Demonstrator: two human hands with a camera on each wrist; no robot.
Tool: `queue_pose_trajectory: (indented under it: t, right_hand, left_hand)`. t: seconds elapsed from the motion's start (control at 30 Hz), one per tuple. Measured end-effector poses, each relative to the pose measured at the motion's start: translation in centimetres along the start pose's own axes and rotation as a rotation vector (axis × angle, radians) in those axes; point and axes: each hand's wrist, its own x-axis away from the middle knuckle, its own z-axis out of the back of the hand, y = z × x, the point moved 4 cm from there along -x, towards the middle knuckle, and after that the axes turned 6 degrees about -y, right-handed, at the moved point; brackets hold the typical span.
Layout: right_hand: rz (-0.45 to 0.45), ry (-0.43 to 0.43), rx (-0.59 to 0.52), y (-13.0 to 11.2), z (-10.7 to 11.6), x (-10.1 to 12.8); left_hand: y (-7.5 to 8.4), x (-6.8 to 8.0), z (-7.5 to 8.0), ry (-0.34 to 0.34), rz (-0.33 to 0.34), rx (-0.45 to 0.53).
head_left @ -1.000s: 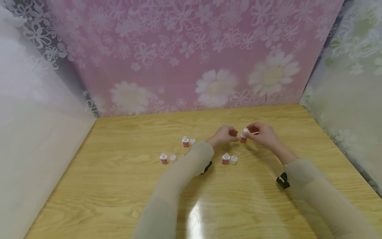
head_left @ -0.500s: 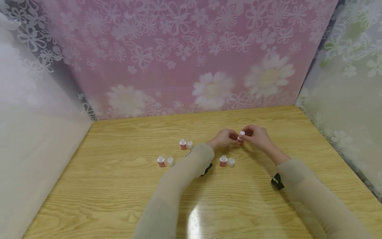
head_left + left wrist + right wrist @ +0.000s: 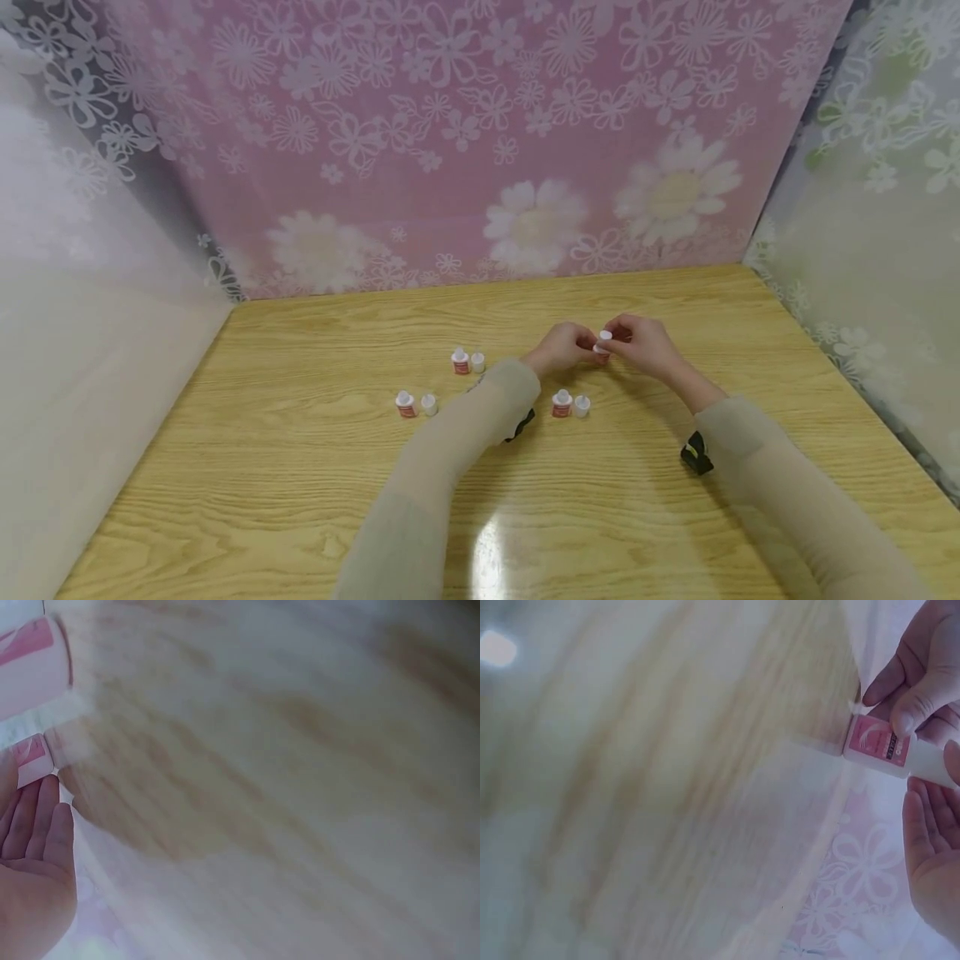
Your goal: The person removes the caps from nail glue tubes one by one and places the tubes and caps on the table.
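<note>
A small white glue bottle (image 3: 877, 745) with a pink label is held up between both hands. My left hand (image 3: 561, 347) grips its body, the thumb lying over the label in the right wrist view. Thumb and fingers of my right hand (image 3: 645, 344) pinch the white cap (image 3: 605, 335) on top. In the left wrist view the left hand (image 3: 34, 877) hides part of the bottle. Three more such bottles stand uncapped, nozzles up: a rear left one (image 3: 461, 362), a front left one (image 3: 406, 405) and a front right one (image 3: 562, 405).
A loose white cap stands right of each uncapped bottle: rear left cap (image 3: 477, 362), front left cap (image 3: 429, 405), front right cap (image 3: 582, 406). The wood-grain table (image 3: 300, 500) meets a pink flowered curtain (image 3: 420, 167) behind, with pale sheets at both sides.
The right hand has brought the capped bottle left to the left hand, which now grips its body. The right hand still pinches the cap. The standing bottles have not moved on the table.
</note>
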Motion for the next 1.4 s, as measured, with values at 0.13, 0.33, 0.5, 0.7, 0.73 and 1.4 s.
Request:
queue_pose_trajectory:
  t: [0.13, 0.33, 0.5, 0.7, 0.73, 1.4]
  right_hand:
    - [0.027, -0.023, -0.003, 0.02, -0.04, -0.21]
    - [0.059, -0.045, -0.017, 0.10, -0.19, -0.51]
    - [0.081, -0.067, -0.032, 0.13, -0.32, -0.71]
    - [0.109, -0.111, -0.053, -0.02, -0.22, -0.69]
    - [0.116, -0.118, -0.055, -0.03, -0.20, -0.68]
    - [0.012, -0.030, 0.003, -0.35, -0.01, -0.32]
  left_hand:
    - [-0.22, -0.20, -0.03, -0.010, -0.006, -0.014]
    - [-0.14, -0.11, 0.08, -0.036, -0.005, 0.005]
    - [-0.10, 0.03, 0.18, -0.046, -0.004, 0.023]
    - [-0.23, -0.05, 0.18, -0.040, -0.011, 0.029]
    - [-0.18, -0.03, 0.20, -0.041, -0.011, 0.028]
    - [-0.09, 0.15, 0.15, -0.041, 0.005, 0.000]
